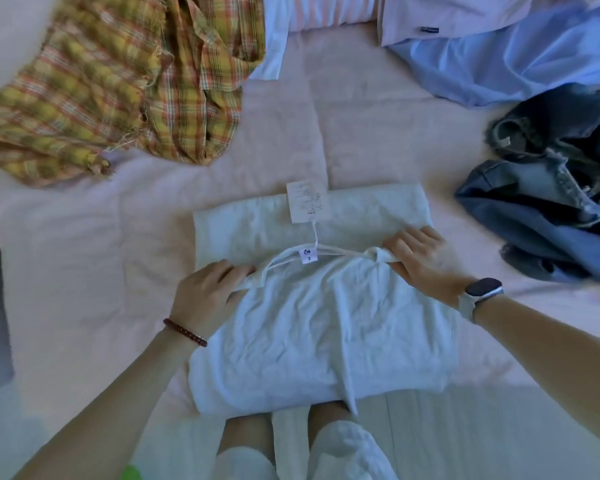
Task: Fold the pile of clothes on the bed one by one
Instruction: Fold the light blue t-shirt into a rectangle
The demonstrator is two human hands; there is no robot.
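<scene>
A white top (319, 323) lies partly folded on the pink bed (66, 258), its near edge hanging over the bedside. A paper tag (307, 202) on a string rests on its far folded part. My left hand (207, 294) pinches the left shoulder strap. My right hand (418, 258), with a watch on the wrist, grips the right shoulder strap. Both hands hold the neckline end just above the far half of the garment.
A yellow plaid shirt (118, 84) lies crumpled at the far left. A light blue shirt (520, 60) and a denim garment (561, 188) lie at the right. A striped pillow (329, 12) sits at the far edge. My legs show below the bed edge.
</scene>
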